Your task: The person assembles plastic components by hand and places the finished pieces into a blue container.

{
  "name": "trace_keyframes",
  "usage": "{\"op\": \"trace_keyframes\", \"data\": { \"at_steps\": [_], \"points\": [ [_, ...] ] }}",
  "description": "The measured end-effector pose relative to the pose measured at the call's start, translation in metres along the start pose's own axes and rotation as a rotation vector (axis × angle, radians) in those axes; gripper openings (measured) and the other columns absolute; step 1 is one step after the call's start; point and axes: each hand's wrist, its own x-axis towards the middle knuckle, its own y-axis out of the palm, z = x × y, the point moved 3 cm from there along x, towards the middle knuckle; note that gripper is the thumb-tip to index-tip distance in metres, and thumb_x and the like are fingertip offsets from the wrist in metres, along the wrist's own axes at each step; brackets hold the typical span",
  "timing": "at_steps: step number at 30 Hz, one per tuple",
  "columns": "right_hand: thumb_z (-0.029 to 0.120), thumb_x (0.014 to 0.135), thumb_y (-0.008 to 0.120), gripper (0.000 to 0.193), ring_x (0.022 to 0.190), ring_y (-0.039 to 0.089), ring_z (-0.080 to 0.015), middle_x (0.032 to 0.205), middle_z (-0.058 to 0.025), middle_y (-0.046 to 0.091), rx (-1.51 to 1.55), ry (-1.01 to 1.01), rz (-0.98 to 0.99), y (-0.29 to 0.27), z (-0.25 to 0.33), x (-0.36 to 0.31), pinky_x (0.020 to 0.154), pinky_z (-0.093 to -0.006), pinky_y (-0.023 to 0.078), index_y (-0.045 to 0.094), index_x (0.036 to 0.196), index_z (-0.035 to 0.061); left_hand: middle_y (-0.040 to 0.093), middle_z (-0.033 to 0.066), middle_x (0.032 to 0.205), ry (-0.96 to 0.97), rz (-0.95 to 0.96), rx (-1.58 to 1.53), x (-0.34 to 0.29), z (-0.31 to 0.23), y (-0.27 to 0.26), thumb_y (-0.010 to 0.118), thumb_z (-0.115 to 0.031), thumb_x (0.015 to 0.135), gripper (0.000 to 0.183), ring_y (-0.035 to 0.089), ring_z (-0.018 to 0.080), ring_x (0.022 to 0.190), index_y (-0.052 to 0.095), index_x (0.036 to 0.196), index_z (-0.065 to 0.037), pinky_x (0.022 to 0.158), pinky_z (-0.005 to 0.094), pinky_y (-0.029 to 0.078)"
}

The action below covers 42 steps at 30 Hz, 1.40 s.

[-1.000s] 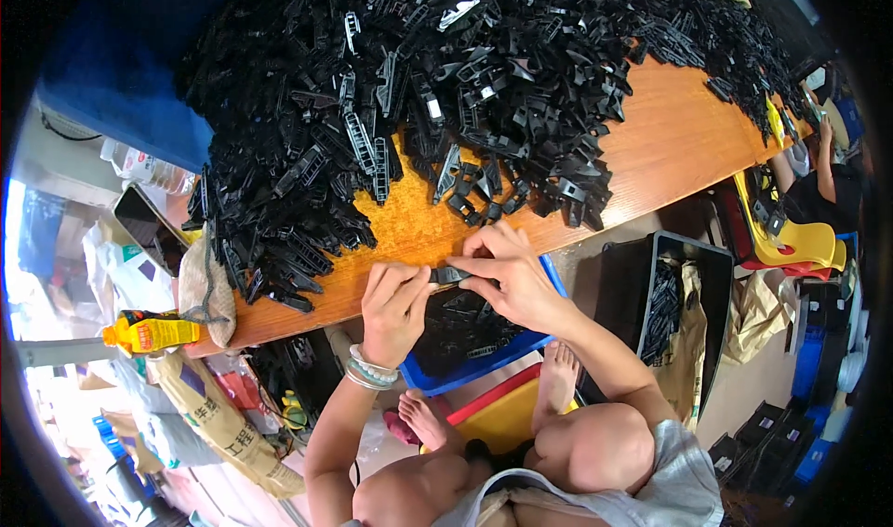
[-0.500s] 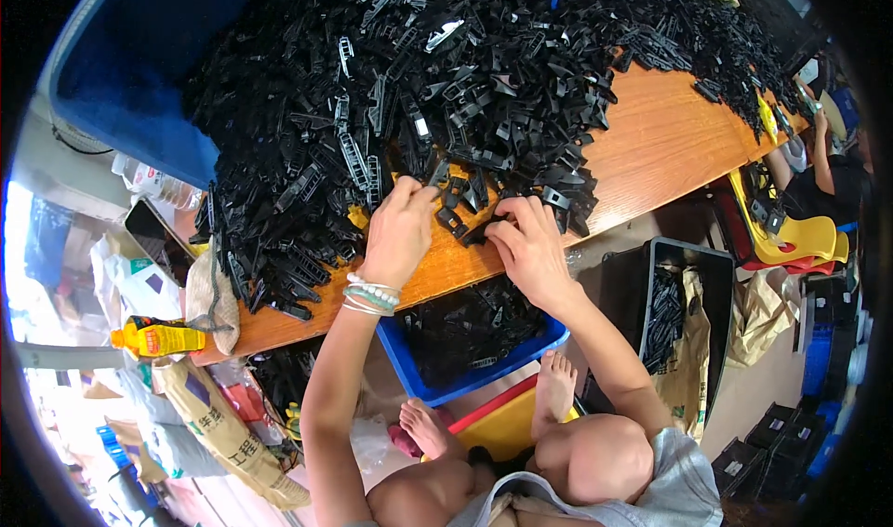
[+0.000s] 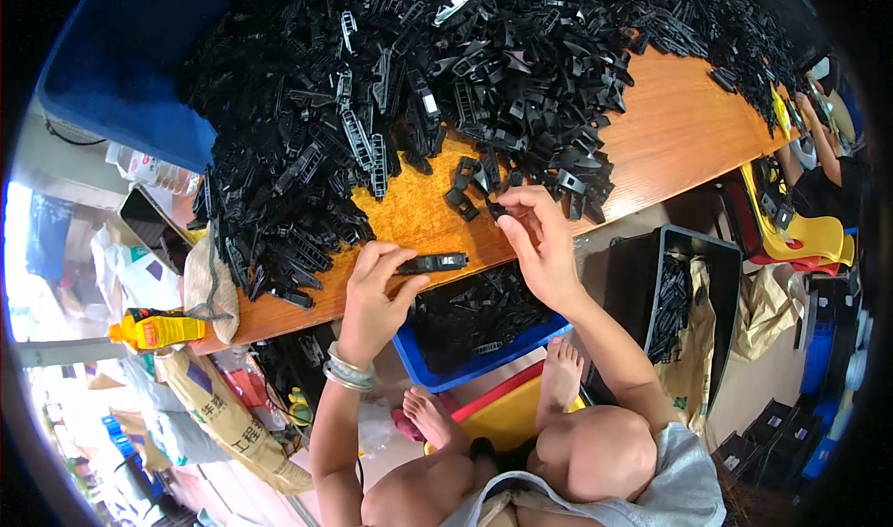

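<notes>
My left hand (image 3: 377, 290) is at the table's front edge, wearing pale bead bracelets. Its thumb and fingers grip one end of a long, narrow black plastic part (image 3: 435, 263), which points to the right. My right hand (image 3: 542, 248) is farther right, its thumb and forefinger pinched on a small black plastic piece (image 3: 497, 209), partly hidden by the fingers. Just beyond it lie several small black plastic clips (image 3: 461, 203). Behind both hands rises a big heap of black plastic parts (image 3: 307, 108), some with ladder-like slots.
Below the wooden table (image 3: 670, 127) stands a blue bin (image 3: 423, 371) with black parts inside. A black crate (image 3: 721, 248) sits to the right, near a yellow chair (image 3: 809, 239). A yellow bottle (image 3: 158, 330) is at the left. Another person's arm (image 3: 819, 136) shows far right.
My left hand has come back toward the table edge from the heap, now with the long black part. My right hand stays near the clips, fingers pinched.
</notes>
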Motion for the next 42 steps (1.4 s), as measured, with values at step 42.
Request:
{"op": "trace_keyframes", "data": {
  "at_steps": [42],
  "points": [
    [0.017,0.076,0.077,0.022,0.087,0.057,-0.0275,0.094,-0.0079,0.06,-0.382,-0.187,0.431,0.009,0.016,0.019,0.079,-0.038,0.044,0.071,0.092,0.0038,0.058,0.0137,0.094,0.17,-0.12,0.184,0.039,-0.002,0.003,0.079,-0.021,0.077,0.037,0.059,0.0306,0.091,0.065,0.103,0.002,0.076,0.0395,0.05]
  ]
}}
